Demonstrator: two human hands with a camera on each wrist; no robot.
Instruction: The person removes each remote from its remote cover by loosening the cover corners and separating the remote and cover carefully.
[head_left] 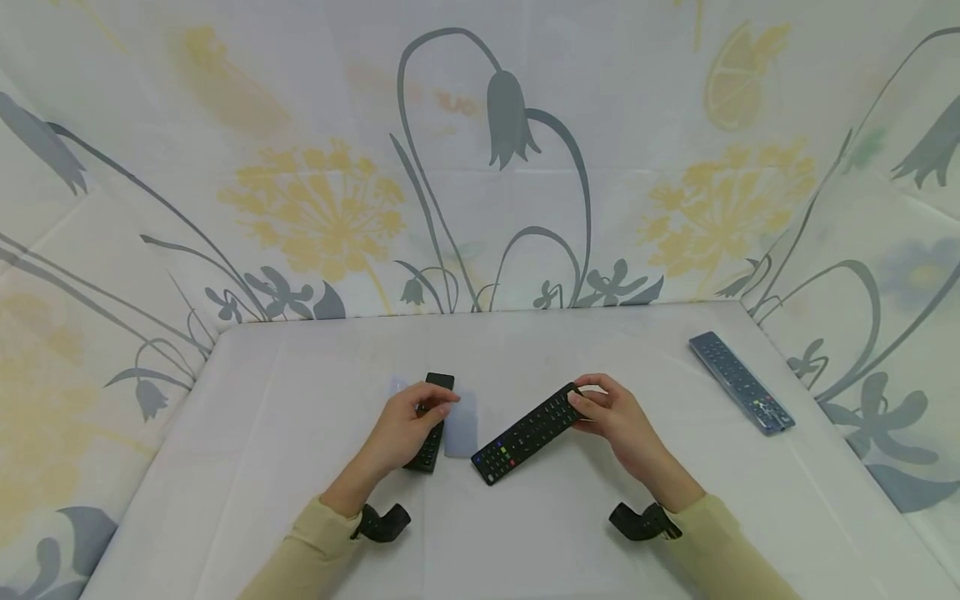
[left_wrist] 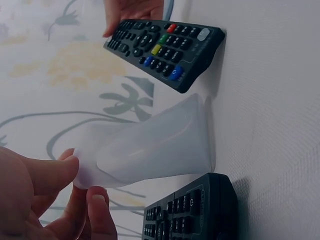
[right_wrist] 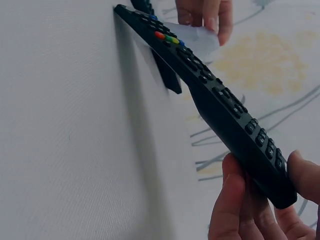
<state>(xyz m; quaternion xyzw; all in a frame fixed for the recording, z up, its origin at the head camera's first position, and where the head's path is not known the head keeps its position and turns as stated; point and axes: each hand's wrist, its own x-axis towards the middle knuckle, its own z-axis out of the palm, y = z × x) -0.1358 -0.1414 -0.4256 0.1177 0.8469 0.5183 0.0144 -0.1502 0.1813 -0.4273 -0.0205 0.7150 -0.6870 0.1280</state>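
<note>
My left hand (head_left: 399,429) pinches one end of a translucent plastic sleeve (left_wrist: 150,145) between thumb and fingers. That end is raised, and the sleeve's far end reaches down to the white tabletop. Partly under this hand in the head view lies a black remote control (head_left: 429,450), its middle hidden. My right hand (head_left: 611,417) grips another black remote control (right_wrist: 215,100) by its upper end, thumb on the button face and fingers beneath. This remote slants down to the left, its lower end close over the table near the sleeve; coloured buttons show on that end.
A third remote control (head_left: 738,379), bluish and glossy as if in a plastic cover, lies at the right of the white table (head_left: 300,367). Patterned cloth walls (head_left: 465,233) rise behind and beside the table. Each wrist wears a black camera mount (head_left: 384,523).
</note>
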